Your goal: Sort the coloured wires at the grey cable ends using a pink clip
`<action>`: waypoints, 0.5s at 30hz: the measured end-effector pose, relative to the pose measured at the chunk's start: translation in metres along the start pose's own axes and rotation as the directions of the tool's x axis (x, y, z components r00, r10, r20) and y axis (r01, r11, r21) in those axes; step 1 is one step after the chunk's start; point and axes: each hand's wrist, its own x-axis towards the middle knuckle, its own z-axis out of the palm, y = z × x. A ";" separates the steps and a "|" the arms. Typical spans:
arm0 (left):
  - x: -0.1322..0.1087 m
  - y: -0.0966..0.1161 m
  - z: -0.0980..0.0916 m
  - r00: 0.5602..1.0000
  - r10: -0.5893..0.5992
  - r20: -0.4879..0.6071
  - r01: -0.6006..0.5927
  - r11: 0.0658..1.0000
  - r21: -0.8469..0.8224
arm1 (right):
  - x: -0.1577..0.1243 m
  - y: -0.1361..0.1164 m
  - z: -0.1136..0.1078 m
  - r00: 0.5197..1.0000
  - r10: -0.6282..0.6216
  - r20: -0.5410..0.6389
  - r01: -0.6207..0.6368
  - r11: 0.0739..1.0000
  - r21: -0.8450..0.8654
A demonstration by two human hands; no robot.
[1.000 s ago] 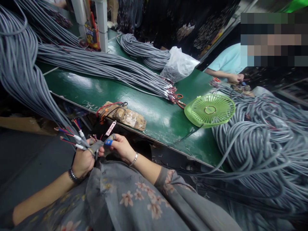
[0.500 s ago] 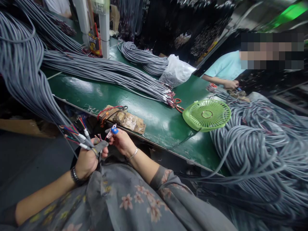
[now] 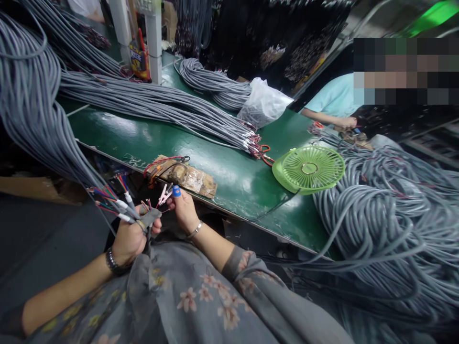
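My left hand (image 3: pixel 131 239) is closed around grey cables, with a grey covering over its thumb. Their white-banded ends fan out to the left, showing coloured wires (image 3: pixel 124 181), and short wire ends (image 3: pixel 146 205) stick up above the thumb. Close beside it, my right hand (image 3: pixel 185 212) is closed, with a blue cover on its thumb. A small pale-pink two-armed tool (image 3: pixel 165 195) stands at its fingers; its exact kind is unclear. A thin wire stretches between the two hands.
A cardboard-like block (image 3: pixel 195 181) with red and black leads lies on the green table (image 3: pixel 229 174) near its edge. Grey cable bundles (image 3: pixel 161 105) run behind. A green fan (image 3: pixel 309 167) and piled cables (image 3: pixel 387 224) are at right, near a co-worker's hand (image 3: pixel 347 123).
My right hand has shifted slightly and its blue-covered thumb has moved right, away from the pale-pink tool, which shows more fully. My left hand keeps its hold on the cables.
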 end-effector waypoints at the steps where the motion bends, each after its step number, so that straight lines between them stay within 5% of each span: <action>1: 0.000 0.000 0.000 1.000 0.004 0.001 -0.004 1.000 0.003 | 0.001 -0.001 0.000 0.999 0.033 0.022 -0.033 0.999 0.035; 6: 0.001 -0.002 0.001 1.000 0.010 -0.023 -0.011 1.000 -0.006 | 0.007 -0.005 0.004 0.946 0.248 0.208 -0.299 0.916 0.268; 15: 0.001 -0.005 -0.002 1.000 0.005 -0.021 -0.005 1.000 0.025 | 0.009 -0.001 0.009 0.942 0.298 0.155 -0.335 0.863 0.377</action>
